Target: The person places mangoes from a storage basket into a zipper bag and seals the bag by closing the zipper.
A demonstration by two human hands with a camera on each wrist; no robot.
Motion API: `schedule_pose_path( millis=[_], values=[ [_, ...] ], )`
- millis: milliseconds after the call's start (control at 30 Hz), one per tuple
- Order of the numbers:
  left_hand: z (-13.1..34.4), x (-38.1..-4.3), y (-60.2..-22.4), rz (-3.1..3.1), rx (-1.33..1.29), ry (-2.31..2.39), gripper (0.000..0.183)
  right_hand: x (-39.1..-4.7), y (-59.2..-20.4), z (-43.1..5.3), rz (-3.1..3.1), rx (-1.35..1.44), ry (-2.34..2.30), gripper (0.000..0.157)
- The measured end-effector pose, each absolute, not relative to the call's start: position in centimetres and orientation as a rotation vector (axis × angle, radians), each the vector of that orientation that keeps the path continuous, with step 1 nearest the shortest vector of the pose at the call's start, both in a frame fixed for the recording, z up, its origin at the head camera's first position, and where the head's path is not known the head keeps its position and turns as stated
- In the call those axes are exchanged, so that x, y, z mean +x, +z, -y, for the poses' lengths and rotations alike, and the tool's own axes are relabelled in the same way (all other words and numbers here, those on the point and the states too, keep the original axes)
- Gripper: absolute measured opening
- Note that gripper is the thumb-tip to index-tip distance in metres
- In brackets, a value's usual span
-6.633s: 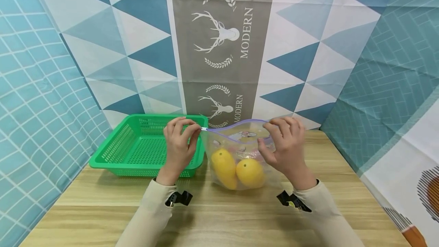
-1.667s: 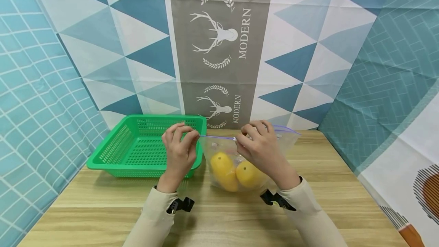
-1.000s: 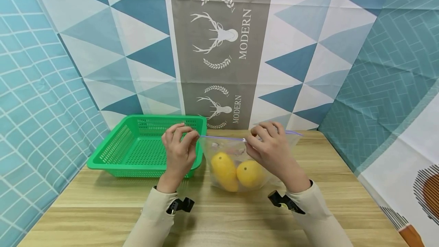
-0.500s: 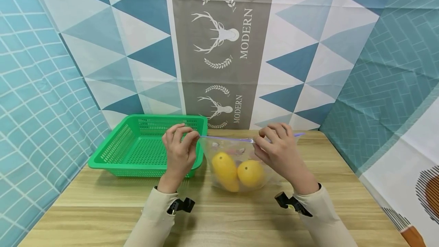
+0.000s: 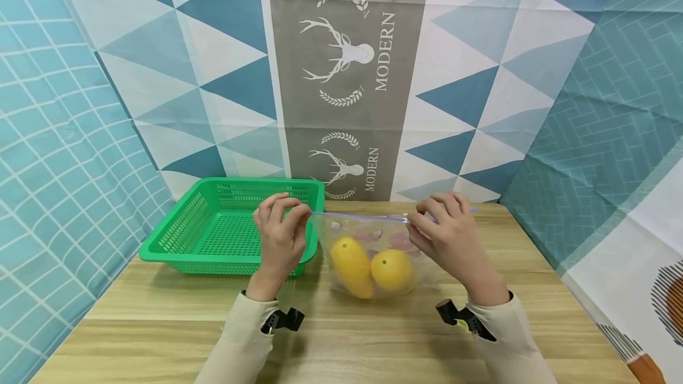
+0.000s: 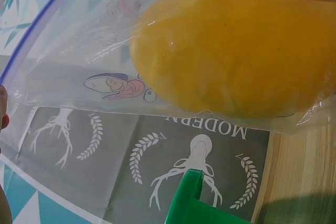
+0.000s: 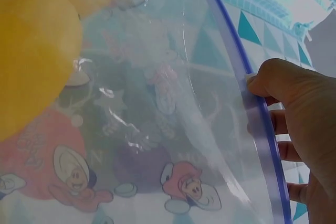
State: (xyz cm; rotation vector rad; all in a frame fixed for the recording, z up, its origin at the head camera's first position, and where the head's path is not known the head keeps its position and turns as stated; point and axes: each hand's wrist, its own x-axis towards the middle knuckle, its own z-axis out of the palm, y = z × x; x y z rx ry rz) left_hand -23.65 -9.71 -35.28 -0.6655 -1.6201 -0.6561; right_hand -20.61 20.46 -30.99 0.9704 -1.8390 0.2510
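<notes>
In the head view a clear zip bag (image 5: 341,227) with cartoon prints stands on the table, stretched between both hands. Through its film show two mangoes, a long one (image 5: 349,266) at left and a rounder-looking one (image 5: 392,270) beside it. My left hand (image 5: 280,230) pinches the bag's top left corner. With thumb and fingers my right hand (image 5: 448,239) pinches the small white slider (image 5: 406,218) on the purple zip strip (image 5: 363,216). The right wrist view has the thumb (image 7: 273,80) on that slider. Left of it the strip looks pressed together; part of the rest is behind the fingers.
A green plastic basket (image 5: 213,259) stands at the back left, just beside the bag and behind my left hand. Patterned cloth (image 5: 213,76) hangs behind and along both sides of the wooden table (image 5: 352,342).
My right hand has slid rightward along the zip strip with the slider, from near the middle of the bag toward its right end. The left hand keeps its grip on the corner.
</notes>
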Motion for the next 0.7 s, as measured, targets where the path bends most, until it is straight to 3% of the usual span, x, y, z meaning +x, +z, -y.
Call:
schedule_pose_path(
  millis=[100,700],
  values=[
    [9.6,-23.7,-35.3,1.606,-0.668,-0.654,0.022,-20.6,-31.0,-20.9,1.837,0.968,0.262,0.027],
    [9.5,-23.6,-35.4,1.592,-0.683,-0.637,0.021,-20.3,-31.1,-22.4,1.834,0.963,0.269,0.034]
  ],
)
